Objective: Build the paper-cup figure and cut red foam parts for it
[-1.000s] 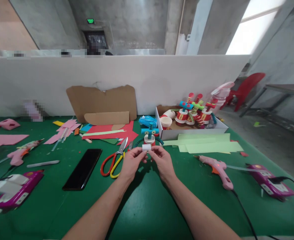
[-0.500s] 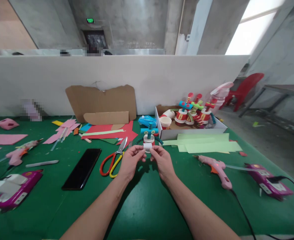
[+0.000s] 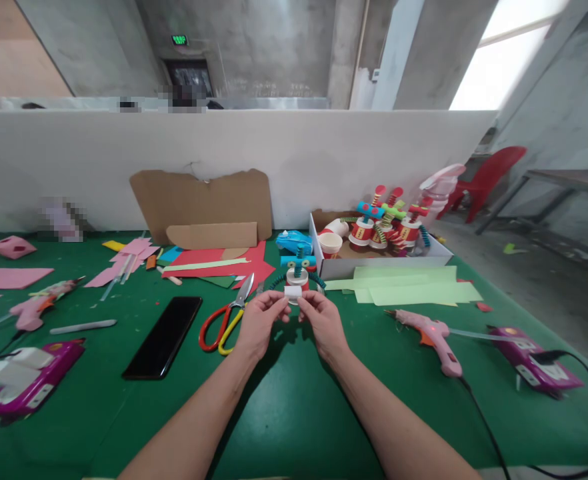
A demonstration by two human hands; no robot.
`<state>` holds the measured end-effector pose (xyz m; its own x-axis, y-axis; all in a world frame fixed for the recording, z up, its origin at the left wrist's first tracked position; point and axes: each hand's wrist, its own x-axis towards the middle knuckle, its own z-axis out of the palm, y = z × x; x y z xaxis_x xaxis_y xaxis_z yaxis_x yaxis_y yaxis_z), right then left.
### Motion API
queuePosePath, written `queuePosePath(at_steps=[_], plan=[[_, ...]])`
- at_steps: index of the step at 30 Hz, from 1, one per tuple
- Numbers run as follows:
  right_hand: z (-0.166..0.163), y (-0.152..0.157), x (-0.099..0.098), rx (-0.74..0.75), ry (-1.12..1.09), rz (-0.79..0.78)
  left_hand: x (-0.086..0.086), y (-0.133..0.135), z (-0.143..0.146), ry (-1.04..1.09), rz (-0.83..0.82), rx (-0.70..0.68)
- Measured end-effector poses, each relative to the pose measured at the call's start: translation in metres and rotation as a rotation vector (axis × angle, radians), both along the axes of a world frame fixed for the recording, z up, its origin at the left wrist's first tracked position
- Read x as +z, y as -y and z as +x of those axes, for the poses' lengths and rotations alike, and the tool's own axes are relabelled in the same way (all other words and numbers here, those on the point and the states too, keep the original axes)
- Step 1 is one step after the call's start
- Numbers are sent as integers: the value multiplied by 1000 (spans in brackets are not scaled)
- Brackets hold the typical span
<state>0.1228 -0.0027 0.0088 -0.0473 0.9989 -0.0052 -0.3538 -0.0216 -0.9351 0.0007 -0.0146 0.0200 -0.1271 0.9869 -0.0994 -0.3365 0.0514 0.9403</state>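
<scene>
Between the fingertips of both hands I pinch a small white paper strip (image 3: 293, 291) over the green table (image 3: 284, 407). My left hand (image 3: 259, 323) grips its left end and my right hand (image 3: 324, 322) its right end. Just behind the strip stands a red-and-white paper-cup figure (image 3: 298, 270) with a blue top and dark coiled arms. Red-and-yellow scissors (image 3: 227, 316) lie to the left of my left hand.
A black phone (image 3: 164, 337) lies left of the scissors. A pink glue gun (image 3: 431, 337) with its cord lies to the right, and purple boxes (image 3: 537, 360) sit at both table sides. A cardboard box (image 3: 374, 263) holds several cup figures. Coloured paper and cardboard lie behind.
Both hands with the white strip have shifted slightly away from me towards the cup figure. Nothing else on the table has moved.
</scene>
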Motion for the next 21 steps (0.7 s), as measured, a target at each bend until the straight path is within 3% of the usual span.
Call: queuePosePath(at_steps=[21], plan=[[-4, 3, -2, -4, -53, -43, 6, 1, 3, 76, -64, 17]])
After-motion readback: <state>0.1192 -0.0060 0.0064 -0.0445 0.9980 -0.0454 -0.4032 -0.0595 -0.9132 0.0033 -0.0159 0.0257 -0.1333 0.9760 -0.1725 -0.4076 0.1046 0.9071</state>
